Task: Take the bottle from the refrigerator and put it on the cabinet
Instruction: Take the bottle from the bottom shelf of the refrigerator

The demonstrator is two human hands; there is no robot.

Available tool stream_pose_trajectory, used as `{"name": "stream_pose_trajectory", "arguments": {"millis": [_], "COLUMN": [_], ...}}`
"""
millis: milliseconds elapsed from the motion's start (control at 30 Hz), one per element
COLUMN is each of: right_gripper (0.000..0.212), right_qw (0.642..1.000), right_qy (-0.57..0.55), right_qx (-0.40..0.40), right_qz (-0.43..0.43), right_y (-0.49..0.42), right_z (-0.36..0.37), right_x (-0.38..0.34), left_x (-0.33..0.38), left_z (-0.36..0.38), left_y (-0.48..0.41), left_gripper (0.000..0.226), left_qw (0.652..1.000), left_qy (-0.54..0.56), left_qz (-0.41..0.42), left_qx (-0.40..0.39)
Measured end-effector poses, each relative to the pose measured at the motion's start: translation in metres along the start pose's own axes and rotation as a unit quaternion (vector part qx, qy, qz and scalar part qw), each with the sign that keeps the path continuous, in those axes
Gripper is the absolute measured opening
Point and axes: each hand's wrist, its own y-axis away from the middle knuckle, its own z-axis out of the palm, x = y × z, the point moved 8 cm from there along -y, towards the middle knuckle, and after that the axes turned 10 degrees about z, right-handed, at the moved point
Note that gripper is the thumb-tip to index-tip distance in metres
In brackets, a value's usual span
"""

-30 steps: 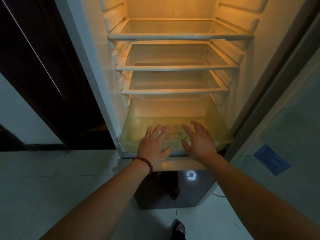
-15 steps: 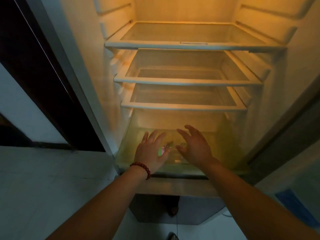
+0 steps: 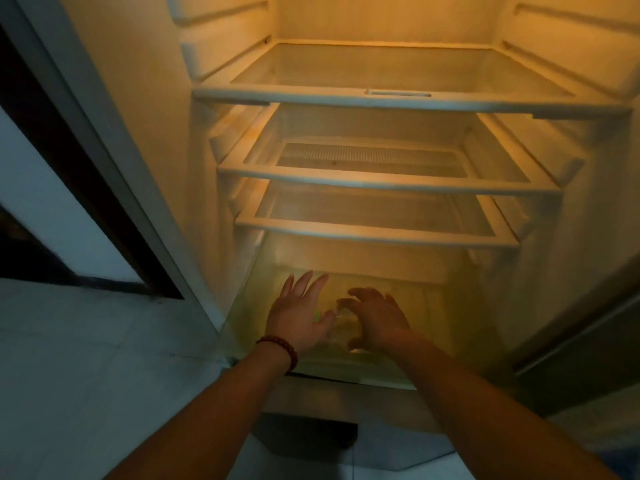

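I'm reaching both arms down into the bottom compartment of the open white refrigerator [image 3: 381, 98], and I'm judging this to be the pick-up step: the cabinet is nowhere in view, so the carry and the set-down are all ahead of me. The small clear plastic bottle [image 3: 341, 329] is lying low in the pale, yellow-lit crisper tray [image 3: 433, 344], right between my palms; it's see-through and glinting, with a hint of green near one end, and its outline is blurring into the tray, so I can't tell if it's upright or on its side. My left hand [image 3: 298, 315], the one with the dark red beaded bracelet [image 3: 280, 348] on the wrist, is spreading its fingers wide, thumb angling in toward the bottle. My right hand [image 3: 379, 318] is curling like a claw, fingertips pointing down just beside the bottle's top. Neither hand is closing on anything yet; whether skin is touching plastic, I can't tell. Next, I reckon, I'm needing to bring both palms in against the smooth round sides and squeeze gently, since thin plastic like this could be slippery or could buckle, then lift it clear over the tray's front lip. Above, three glass shelves [image 3: 381, 181] with thick cream plastic rims are sitting bare, so headroom is looking generous on the way out.
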Motion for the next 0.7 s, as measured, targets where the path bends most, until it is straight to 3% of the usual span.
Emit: {"name": "stream_pose_trajectory", "arguments": {"millis": [700], "right_gripper": [0.094], "right_qw": [0.999], "right_qy": [0.023], "right_qx": [-0.022], "right_qz": [0.003], "right_y": [-0.004], "right_z": [0.018], "right_x": [-0.007], "left_x": [-0.002], "left_z": [0.0], "left_y": [0.007], "left_gripper": [0.058], "left_qw": [1.0], "left_qy": [0.004], "left_qz": [0.016], "left_qx": [0.005]}}
